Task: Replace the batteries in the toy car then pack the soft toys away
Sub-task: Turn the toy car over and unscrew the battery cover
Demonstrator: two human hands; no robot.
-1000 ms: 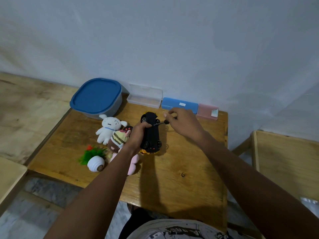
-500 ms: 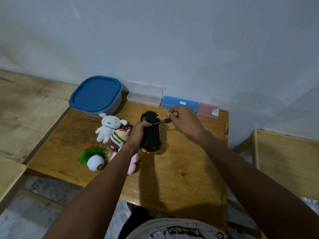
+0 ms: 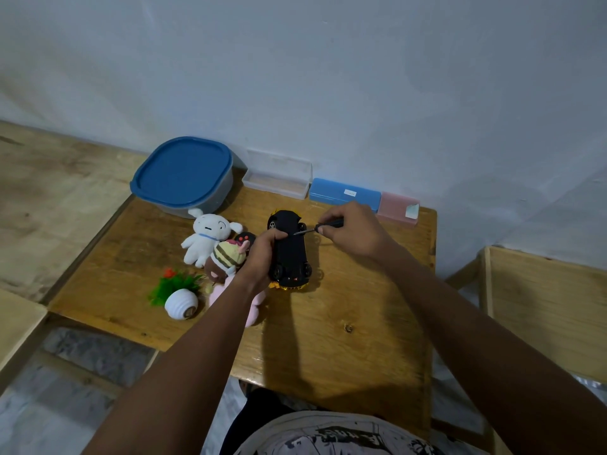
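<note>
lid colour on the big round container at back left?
Blue: the lid sits on a greyish translucent container. Seen in the head view, the only one.

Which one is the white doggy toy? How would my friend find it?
Start at the big tub with the blue lid at the table's far left corner. Right in front of it lies the white plush dog, beside a striped brown toy. It is the only all-white soft toy, with a thin blue collar.

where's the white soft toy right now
In the head view, the white soft toy lies left of the toy car, just in front of the blue-lidded container.
</note>
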